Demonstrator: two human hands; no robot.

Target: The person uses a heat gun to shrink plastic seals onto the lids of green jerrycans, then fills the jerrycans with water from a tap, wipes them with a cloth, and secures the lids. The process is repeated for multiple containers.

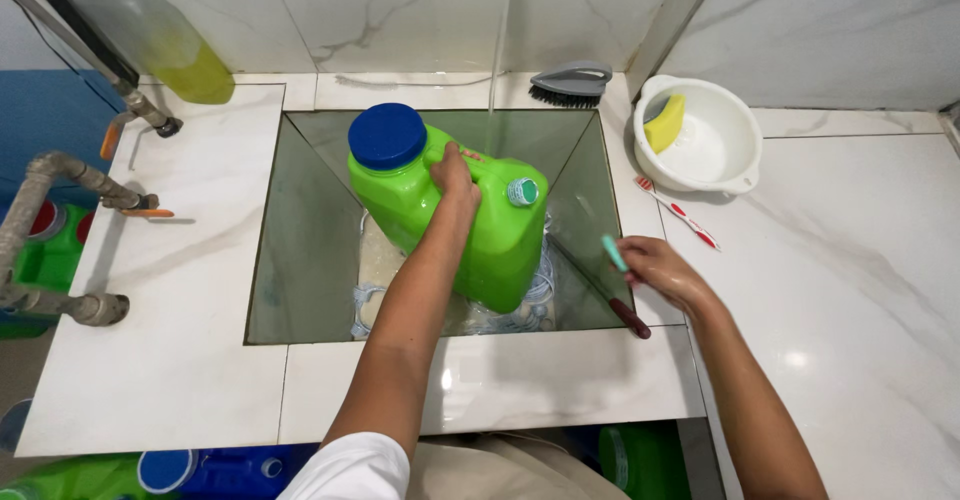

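A bright green plastic jerrycan [500, 235] with a big blue screw cap [387, 135] and a small teal spout cap [522, 192] stands tilted inside a sunken tiled basin [300, 250]. My left hand [455, 175] is shut on the jerrycan's top handle. My right hand [655, 270] is at the basin's right rim and holds a thin teal-handled brush [613, 252]. A thin stream of water [497, 50] falls from above toward the jerrycan. Pale cloth and foamy water [380, 260] lie under the can.
A white bowl [715, 145] with a yellow-green sponge [664, 122] sits at the back right, a red-and-white toothbrush [678, 213] beside it. A grey scrub brush [572, 82] lies behind the basin. A dark-handled knife [600, 288] leans on the right rim. Pipes [60, 175] and a bottle [160, 35] stand left.
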